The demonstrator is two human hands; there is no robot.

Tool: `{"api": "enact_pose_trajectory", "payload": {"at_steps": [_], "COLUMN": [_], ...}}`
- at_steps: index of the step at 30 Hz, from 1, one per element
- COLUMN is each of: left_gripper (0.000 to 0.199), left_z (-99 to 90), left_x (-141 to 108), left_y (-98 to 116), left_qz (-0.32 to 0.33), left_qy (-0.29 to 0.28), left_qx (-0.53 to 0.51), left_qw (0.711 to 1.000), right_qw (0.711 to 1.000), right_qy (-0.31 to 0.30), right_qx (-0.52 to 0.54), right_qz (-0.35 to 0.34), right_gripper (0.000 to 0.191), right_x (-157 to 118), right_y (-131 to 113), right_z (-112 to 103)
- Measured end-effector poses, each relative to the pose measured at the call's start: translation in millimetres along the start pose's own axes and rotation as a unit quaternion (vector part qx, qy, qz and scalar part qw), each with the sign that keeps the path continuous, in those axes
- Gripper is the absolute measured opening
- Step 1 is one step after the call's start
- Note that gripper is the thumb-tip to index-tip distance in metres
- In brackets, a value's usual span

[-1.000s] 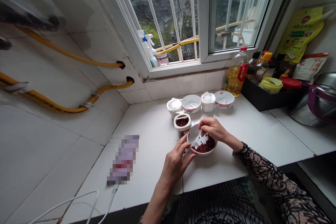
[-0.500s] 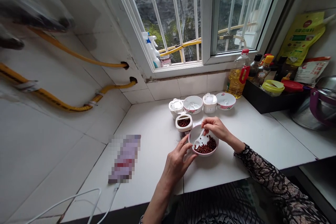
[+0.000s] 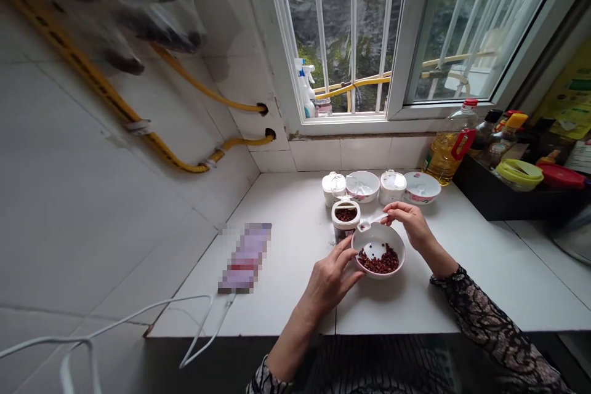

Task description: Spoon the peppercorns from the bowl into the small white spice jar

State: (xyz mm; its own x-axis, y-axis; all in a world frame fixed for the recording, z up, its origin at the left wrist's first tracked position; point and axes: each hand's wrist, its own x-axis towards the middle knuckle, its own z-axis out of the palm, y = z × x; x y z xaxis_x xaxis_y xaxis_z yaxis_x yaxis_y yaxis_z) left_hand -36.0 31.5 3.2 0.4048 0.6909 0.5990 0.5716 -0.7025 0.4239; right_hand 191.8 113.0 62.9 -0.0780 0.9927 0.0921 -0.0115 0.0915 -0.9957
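Note:
My left hand [image 3: 332, 274] grips the near left rim of a white bowl [image 3: 390, 235], which tilts slightly. Dark red peppercorns [image 3: 381, 260] lie in its lower part. Between the fingers of my right hand [image 3: 410, 225] is the handle of a small white spoon [image 3: 364, 225]. The spoon's head is above the bowl's far left rim, beside an open seasoning jar [image 3: 339, 226] that holds more peppercorns [image 3: 346, 214]. Whether the spoon carries much is too small to tell.
Behind stand a white lidded jar [image 3: 333, 188], a white bowl [image 3: 363, 186], another lidded jar [image 3: 393, 186] and a flowered bowl [image 3: 422, 187]. An oil bottle [image 3: 450, 148] and a black box of condiments [image 3: 484, 194] are at the right. A blurred purple object [image 3: 244, 258] with a white cable [image 3: 221, 323] lies left.
My right hand has lifted the spoon out of the peppercorns, up to the bowl's far left rim near the open jar. My left hand stays on the bowl. The view has swung left.

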Motion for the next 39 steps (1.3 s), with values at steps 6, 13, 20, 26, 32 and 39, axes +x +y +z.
{"api": "enact_pose_trajectory", "payload": {"at_steps": [6,13,20,26,32,39], "left_gripper": [0.027,0.025,0.022,0.023,0.022,0.020], "left_z": [0.7,0.3,0.0,-1.0,0.1,-1.6], "left_x": [-1,-1,-2,-2,-2,-2], "left_y": [-2,-2,-2,-1,-1,-1], "left_qz": [0.000,0.009,0.007,0.002,0.000,0.003], "left_qy": [-0.002,0.006,0.008,0.009,0.012,0.013], "left_qx": [0.002,-0.007,-0.006,-0.012,-0.013,-0.012], "left_qw": [1.000,1.000,1.000,1.000,1.000,1.000], "right_qw": [0.991,0.880,0.891,0.862,0.910,0.991], "right_qy": [0.046,0.013,0.055,-0.022,-0.104,-0.070], "right_qx": [-0.039,-0.298,-0.291,-0.394,-0.321,-0.111], "right_qz": [-0.121,-0.370,-0.343,-0.318,-0.241,-0.032], "right_gripper": [0.023,0.016,0.015,0.015,0.019,0.012], "right_x": [-5,-16,-18,-13,-17,-12], "right_y": [2,-1,-8,1,9,5], "right_z": [14,22,6,3,19,9]}}
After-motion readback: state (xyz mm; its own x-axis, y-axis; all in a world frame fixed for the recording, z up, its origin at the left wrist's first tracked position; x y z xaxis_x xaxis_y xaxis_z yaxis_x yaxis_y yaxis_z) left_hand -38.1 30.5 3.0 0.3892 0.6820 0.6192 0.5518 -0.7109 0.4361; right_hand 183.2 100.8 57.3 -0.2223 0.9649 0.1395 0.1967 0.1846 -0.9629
